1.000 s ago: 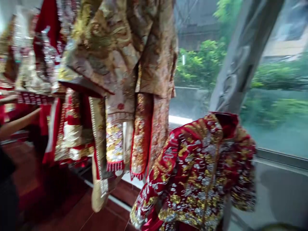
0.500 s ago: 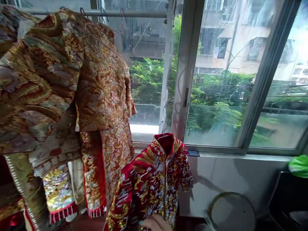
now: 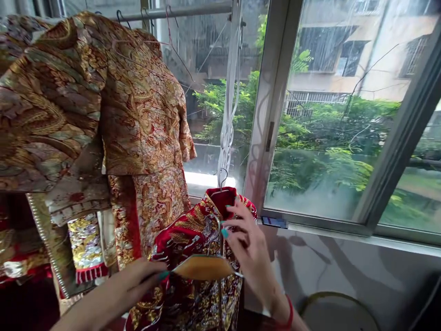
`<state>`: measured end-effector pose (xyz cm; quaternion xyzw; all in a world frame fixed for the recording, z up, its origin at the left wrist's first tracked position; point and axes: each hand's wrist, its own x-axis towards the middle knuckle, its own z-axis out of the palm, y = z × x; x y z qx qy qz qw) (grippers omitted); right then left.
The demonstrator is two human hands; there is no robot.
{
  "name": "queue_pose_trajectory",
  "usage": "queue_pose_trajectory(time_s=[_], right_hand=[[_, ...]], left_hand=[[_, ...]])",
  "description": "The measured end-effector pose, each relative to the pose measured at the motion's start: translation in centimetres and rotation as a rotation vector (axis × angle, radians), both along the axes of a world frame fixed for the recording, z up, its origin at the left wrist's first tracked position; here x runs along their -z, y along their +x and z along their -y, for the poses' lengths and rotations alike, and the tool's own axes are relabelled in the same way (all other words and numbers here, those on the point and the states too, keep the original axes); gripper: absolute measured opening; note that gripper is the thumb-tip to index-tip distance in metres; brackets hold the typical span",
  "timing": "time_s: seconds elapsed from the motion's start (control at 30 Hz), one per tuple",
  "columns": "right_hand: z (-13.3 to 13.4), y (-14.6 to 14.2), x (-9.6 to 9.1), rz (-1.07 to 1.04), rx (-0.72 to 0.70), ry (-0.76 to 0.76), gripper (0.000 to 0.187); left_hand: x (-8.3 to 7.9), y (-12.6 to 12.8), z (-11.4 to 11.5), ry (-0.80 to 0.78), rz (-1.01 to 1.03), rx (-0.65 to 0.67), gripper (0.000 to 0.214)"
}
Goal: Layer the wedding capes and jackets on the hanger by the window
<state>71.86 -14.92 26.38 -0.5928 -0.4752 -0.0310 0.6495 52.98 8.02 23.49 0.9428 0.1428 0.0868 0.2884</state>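
Observation:
A red jacket [image 3: 196, 230] with gold and silver embroidery hangs on a metal hanger before the window, its collar open at the top. In front of its chest is an orange-brown, flat, pointed-oval piece [image 3: 203, 267] with thin pale ends, which looks like part of a wire hanger; a thin hook-like line rises above it. My left hand [image 3: 138, 280] pinches its left end between thumb and finger. My right hand [image 3: 250, 243] is over the jacket's front near the collar, fingers curved and apart, its wrist close to the piece's right end.
Several gold-embroidered garments [image 3: 138, 110] hang at the left from a metal rail [image 3: 200, 10] with bare hangers. A dark phone-like object [image 3: 274, 222] lies on the windowsill [image 3: 317, 231]. A round-rimmed object [image 3: 339, 312] stands low at the right. White cords hang beside the window.
Both hands have come into view over the red jacket, with the orange-brown piece now between them. Earlier only part of one hand showed at the bottom edge. The view has shifted slightly.

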Motion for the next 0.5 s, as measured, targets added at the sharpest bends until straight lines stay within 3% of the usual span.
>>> queue_pose_trajectory(time_s=[0.1, 0.27, 0.43, 0.5], right_hand=[[-0.4, 4.5, -0.5, -0.055, 0.033, -0.034, 0.043], [-1.8, 9.5, -0.8, -0.036, -0.008, -0.052, 0.031], [-3.3, 12.5, -2.1, 0.011, -0.248, 0.056, 0.028], [-4.0, 13.5, -2.9, 0.072, -0.224, 0.073, 0.027]], left_hand=[[-1.2, 4.2, 2.8, -0.037, -0.064, -0.017, 0.041], [-1.5, 9.3, 6.6, 0.022, -0.037, 0.026, 0.039], [-2.4, 12.3, 5.8, 0.012, -0.001, 0.094, 0.037], [-2.8, 13.3, 4.6, -0.011, 0.046, 0.099, 0.036]])
